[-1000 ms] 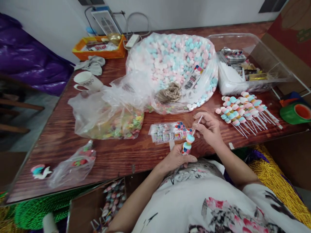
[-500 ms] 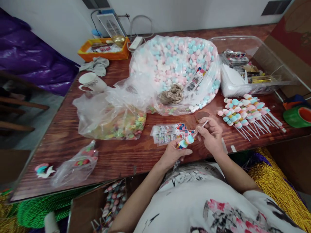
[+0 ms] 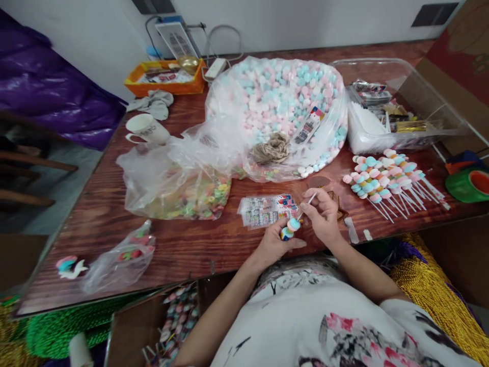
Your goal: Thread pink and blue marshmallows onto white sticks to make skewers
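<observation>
Near the table's front edge my left hand (image 3: 275, 244) is closed round a marshmallow skewer (image 3: 292, 227) with blue, white and yellow pieces, partly in a printed wrapper. My right hand (image 3: 321, 216) pinches the white stick of that skewer, above and to the right of the left hand. Just behind the left hand lie several flat printed wrappers (image 3: 263, 210). Several finished-looking skewers (image 3: 382, 176) are piled to the right, their sticks pointing toward the front right.
A big bag of pastel marshmallows (image 3: 275, 97) stands behind, with a bag of coloured candies (image 3: 198, 199) to its left. A clear bin (image 3: 428, 135), green tape (image 3: 464, 184), a mug (image 3: 147, 128), an orange tray (image 3: 168, 87) and a small bag (image 3: 122, 260) are around.
The skewer and right hand have moved slightly left and toward me. A gold star-shaped outline on the table beside the right hand shows more now.
</observation>
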`<move>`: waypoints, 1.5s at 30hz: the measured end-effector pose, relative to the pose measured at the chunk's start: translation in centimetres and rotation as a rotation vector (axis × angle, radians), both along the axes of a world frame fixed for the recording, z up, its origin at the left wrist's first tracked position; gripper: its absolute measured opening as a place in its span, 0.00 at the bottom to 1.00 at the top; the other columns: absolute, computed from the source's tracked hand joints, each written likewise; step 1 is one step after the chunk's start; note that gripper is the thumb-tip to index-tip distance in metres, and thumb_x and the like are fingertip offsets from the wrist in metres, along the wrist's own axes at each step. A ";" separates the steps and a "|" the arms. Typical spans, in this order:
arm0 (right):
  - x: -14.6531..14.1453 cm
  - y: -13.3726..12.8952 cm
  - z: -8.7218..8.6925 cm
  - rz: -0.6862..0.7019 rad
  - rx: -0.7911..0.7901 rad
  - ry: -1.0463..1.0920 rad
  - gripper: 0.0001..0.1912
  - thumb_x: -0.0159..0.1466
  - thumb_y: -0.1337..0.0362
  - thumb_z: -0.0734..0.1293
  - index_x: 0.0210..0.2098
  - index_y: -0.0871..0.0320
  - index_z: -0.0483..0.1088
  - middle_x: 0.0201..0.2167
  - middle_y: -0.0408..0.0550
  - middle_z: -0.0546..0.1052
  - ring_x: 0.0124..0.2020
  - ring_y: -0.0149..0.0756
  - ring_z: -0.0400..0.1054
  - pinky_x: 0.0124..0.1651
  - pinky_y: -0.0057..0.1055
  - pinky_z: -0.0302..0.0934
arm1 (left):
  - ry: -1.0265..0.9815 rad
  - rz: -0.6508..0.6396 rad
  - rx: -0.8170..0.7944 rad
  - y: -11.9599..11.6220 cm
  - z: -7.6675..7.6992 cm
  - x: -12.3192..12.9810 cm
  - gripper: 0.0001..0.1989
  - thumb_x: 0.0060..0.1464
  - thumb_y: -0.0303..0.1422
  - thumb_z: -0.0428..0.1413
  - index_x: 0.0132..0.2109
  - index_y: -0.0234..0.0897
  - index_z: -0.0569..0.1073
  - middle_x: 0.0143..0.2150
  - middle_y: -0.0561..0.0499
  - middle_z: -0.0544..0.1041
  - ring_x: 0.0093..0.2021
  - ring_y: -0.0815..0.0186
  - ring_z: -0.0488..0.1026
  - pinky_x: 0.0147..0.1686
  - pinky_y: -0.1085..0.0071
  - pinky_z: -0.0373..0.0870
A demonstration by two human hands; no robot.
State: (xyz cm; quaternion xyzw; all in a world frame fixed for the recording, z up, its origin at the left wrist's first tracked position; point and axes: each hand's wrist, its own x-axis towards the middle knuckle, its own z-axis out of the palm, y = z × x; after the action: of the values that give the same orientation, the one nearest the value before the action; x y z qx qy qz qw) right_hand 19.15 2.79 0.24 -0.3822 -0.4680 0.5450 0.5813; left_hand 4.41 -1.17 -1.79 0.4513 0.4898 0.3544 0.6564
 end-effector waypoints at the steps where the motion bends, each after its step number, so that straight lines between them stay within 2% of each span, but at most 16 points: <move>1: 0.3 0.1 0.0 -0.021 0.008 -0.001 0.09 0.61 0.62 0.67 0.39 0.54 0.65 0.21 0.36 0.73 0.19 0.25 0.66 0.20 0.20 0.60 | 0.006 -0.006 0.019 0.1 0.1 -0.1 0.25 0.35 0.32 0.71 0.43 0.35 0.74 0.28 0.59 0.70 0.27 0.73 0.63 0.29 0.77 0.61; 4: 1.4 0.5 0.2 -0.048 0.042 -0.024 0.08 0.62 0.63 0.67 0.40 0.55 0.65 0.22 0.36 0.73 0.19 0.24 0.65 0.20 0.19 0.59 | 0.021 -0.084 0.038 0.4 0.4 -0.3 0.26 0.36 0.32 0.70 0.46 0.35 0.74 0.29 0.59 0.69 0.29 0.72 0.62 0.32 0.77 0.59; 8: 2.6 1.0 0.8 -0.030 0.086 -0.047 0.08 0.62 0.64 0.66 0.41 0.55 0.65 0.21 0.36 0.73 0.18 0.24 0.64 0.19 0.19 0.57 | 0.050 -0.173 0.027 0.5 0.1 -0.4 0.17 0.39 0.34 0.69 0.38 0.34 0.75 0.27 0.60 0.65 0.27 0.74 0.58 0.31 0.77 0.56; 11: 2.8 1.0 1.1 -0.028 0.095 -0.042 0.08 0.62 0.64 0.66 0.41 0.55 0.65 0.21 0.36 0.73 0.18 0.24 0.65 0.20 0.20 0.58 | 0.030 -0.116 0.010 0.3 -0.5 -0.3 0.20 0.39 0.35 0.69 0.40 0.34 0.75 0.27 0.60 0.66 0.28 0.74 0.58 0.30 0.77 0.56; 17: 1.7 0.2 0.8 -0.032 0.070 -0.066 0.09 0.61 0.64 0.67 0.41 0.56 0.65 0.21 0.36 0.72 0.18 0.23 0.64 0.19 0.19 0.58 | 0.036 -0.001 0.030 0.1 -1.4 -0.3 0.23 0.38 0.35 0.70 0.43 0.33 0.74 0.33 0.55 0.72 0.32 0.71 0.65 0.36 0.75 0.62; 21: 0.8 -0.5 0.0 -0.004 0.041 -0.059 0.09 0.62 0.62 0.66 0.42 0.55 0.64 0.22 0.36 0.72 0.18 0.24 0.66 0.17 0.18 0.57 | 0.128 -0.016 0.141 0.1 -1.8 -0.4 0.22 0.40 0.35 0.69 0.43 0.33 0.75 0.35 0.54 0.73 0.34 0.69 0.65 0.39 0.73 0.63; 25: 0.1 -0.9 -0.8 0.018 0.009 -0.029 0.10 0.63 0.61 0.67 0.42 0.54 0.64 0.22 0.36 0.73 0.18 0.24 0.66 0.17 0.18 0.57 | 0.210 -0.047 0.207 0.0 -2.0 -0.5 0.18 0.39 0.36 0.69 0.36 0.32 0.75 0.30 0.55 0.70 0.32 0.70 0.63 0.36 0.74 0.62; 27: 0.0 -0.8 -1.1 0.030 -0.017 0.019 0.10 0.63 0.61 0.67 0.42 0.54 0.63 0.22 0.35 0.73 0.17 0.24 0.66 0.17 0.19 0.56 | 0.210 -0.061 0.206 0.1 -1.8 -0.6 0.18 0.40 0.36 0.69 0.37 0.32 0.74 0.30 0.55 0.70 0.32 0.70 0.63 0.35 0.74 0.62; 29: 0.3 -0.7 -1.4 0.045 -0.018 0.086 0.09 0.64 0.61 0.66 0.42 0.54 0.63 0.22 0.36 0.74 0.18 0.25 0.66 0.18 0.19 0.57 | 0.188 -0.079 0.196 0.2 -1.3 -0.6 0.21 0.40 0.37 0.69 0.40 0.33 0.74 0.32 0.55 0.71 0.33 0.70 0.63 0.36 0.74 0.62; 32: 1.2 -0.4 -1.1 0.049 0.068 0.099 0.08 0.64 0.63 0.66 0.42 0.54 0.64 0.23 0.37 0.75 0.20 0.26 0.67 0.21 0.21 0.61 | 0.142 -0.132 0.183 0.3 -0.4 -0.5 0.25 0.40 0.36 0.69 0.46 0.34 0.75 0.36 0.54 0.72 0.36 0.69 0.65 0.40 0.74 0.62; 35: 2.7 -0.2 -0.2 0.097 0.186 -0.008 0.07 0.64 0.64 0.67 0.42 0.55 0.67 0.25 0.40 0.76 0.23 0.28 0.70 0.25 0.24 0.65 | 0.087 -0.162 0.125 0.2 0.0 -0.5 0.18 0.41 0.35 0.68 0.40 0.32 0.76 0.34 0.55 0.71 0.34 0.70 0.64 0.39 0.74 0.62; 38: 4.0 -0.3 0.9 0.173 0.266 -0.059 0.07 0.64 0.67 0.66 0.43 0.55 0.68 0.26 0.42 0.78 0.25 0.30 0.72 0.28 0.26 0.67 | 0.029 -0.188 -0.016 0.0 0.1 -0.6 0.16 0.41 0.37 0.68 0.29 0.32 0.71 0.25 0.58 0.65 0.26 0.73 0.59 0.29 0.76 0.58; 41: 4.8 -0.4 1.4 0.220 0.289 -0.039 0.09 0.64 0.68 0.66 0.44 0.55 0.69 0.27 0.43 0.78 0.26 0.31 0.72 0.29 0.27 0.67 | -0.018 -0.258 -0.112 -0.1 0.2 -0.9 0.18 0.39 0.37 0.69 0.29 0.33 0.69 0.23 0.60 0.62 0.24 0.75 0.56 0.26 0.77 0.54; 45: 5.0 -0.5 1.3 0.225 0.269 0.040 0.09 0.64 0.68 0.66 0.44 0.54 0.70 0.25 0.42 0.77 0.25 0.31 0.71 0.28 0.28 0.66 | -0.065 -0.374 -0.169 -0.1 0.6 -1.1 0.19 0.36 0.37 0.70 0.29 0.32 0.69 0.23 0.61 0.61 0.25 0.75 0.55 0.27 0.77 0.54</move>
State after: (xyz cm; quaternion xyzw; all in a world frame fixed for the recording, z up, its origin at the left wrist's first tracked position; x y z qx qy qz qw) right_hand 24.13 2.28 1.54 -0.2353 -0.5647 0.5467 0.5717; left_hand 3.32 -1.24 -1.17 0.4660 0.4040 0.1983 0.7618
